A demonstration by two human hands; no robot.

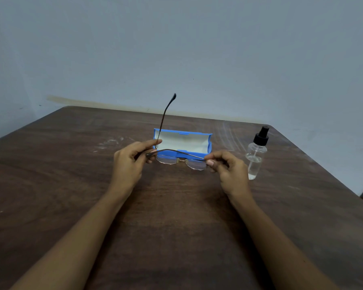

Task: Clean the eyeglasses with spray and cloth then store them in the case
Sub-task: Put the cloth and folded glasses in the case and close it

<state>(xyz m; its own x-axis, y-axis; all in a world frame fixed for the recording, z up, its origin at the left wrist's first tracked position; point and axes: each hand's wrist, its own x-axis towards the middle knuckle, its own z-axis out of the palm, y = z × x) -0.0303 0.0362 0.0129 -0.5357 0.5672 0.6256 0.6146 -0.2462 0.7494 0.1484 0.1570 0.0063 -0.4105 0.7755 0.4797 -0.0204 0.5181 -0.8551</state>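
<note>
Presently your left hand (130, 160) and right hand (226, 166) pinch the glasses (181, 161) at their hinges, just before the open case (183, 143); bottle (255, 158) at 3 o'clock. One temple stands unfolded: forcing it risks bending, or snagging the case.

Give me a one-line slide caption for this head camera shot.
Both hands, left hand and right hand, hold eyeglasses before an open blue case, spray bottle standing at right.
</note>
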